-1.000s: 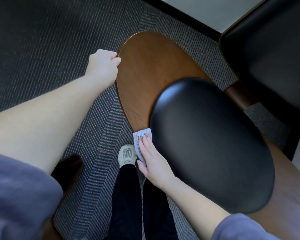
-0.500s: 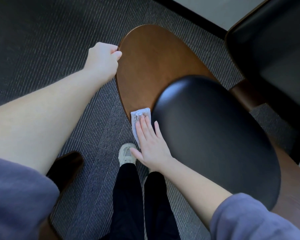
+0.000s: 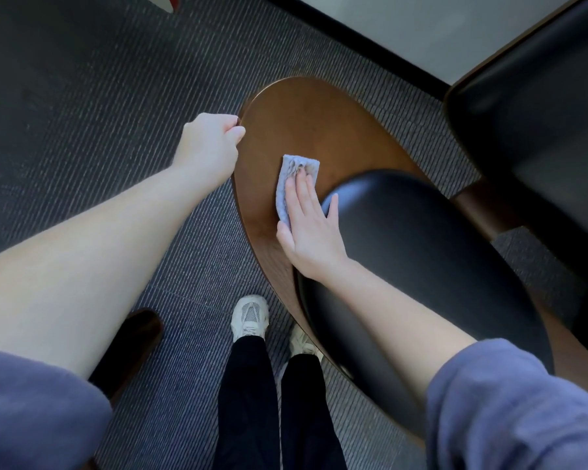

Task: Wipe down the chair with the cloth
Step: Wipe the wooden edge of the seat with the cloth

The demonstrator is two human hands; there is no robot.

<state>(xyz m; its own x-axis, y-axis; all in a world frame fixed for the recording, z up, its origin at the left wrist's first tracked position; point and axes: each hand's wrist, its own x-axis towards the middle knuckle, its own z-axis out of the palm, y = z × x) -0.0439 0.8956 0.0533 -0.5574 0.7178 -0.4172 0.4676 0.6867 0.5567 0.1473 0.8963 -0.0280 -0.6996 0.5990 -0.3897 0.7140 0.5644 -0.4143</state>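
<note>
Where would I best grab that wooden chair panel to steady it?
Probably the thin left rim of the wooden panel, from the left, as the left hand does: the broad flat face offers no hold, and the right hand presses the cloth mid-panel.

Dim, cool light from upper right; soft focus, wide-angle edge bending.

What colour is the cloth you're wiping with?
Pale bluish grey, seen in the head view: the cloth lies under the right hand on the brown wooden chair.

Pale cloth [image 3: 294, 178] flat on wooden chair [image 3: 302, 127]
</note>
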